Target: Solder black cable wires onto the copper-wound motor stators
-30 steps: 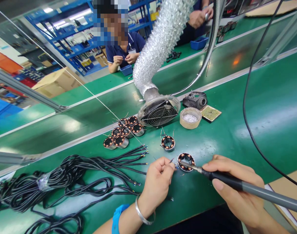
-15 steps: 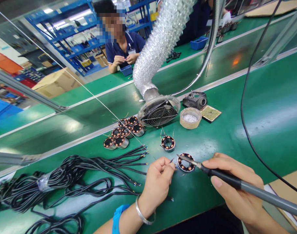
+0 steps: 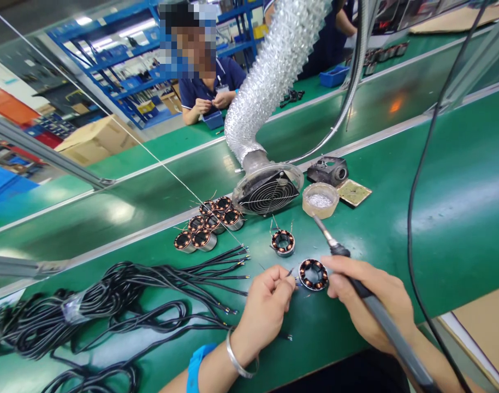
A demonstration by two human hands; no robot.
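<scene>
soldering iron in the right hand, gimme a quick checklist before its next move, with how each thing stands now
1. Soldering iron gripped by the right hand: ok, fingers around the handle.
2. Iron tip away from the left hand: ok, it points toward the round cup.
3. Tip touching the cup: cannot tell, they overlap in this view.
4. Dark wire held by the left hand: ok, pinched at the fingertips.
5. Wire joined to the nearer copper-wound ring: cannot tell, too small.
6. Farther ring apart from both hands: ok.
</scene>
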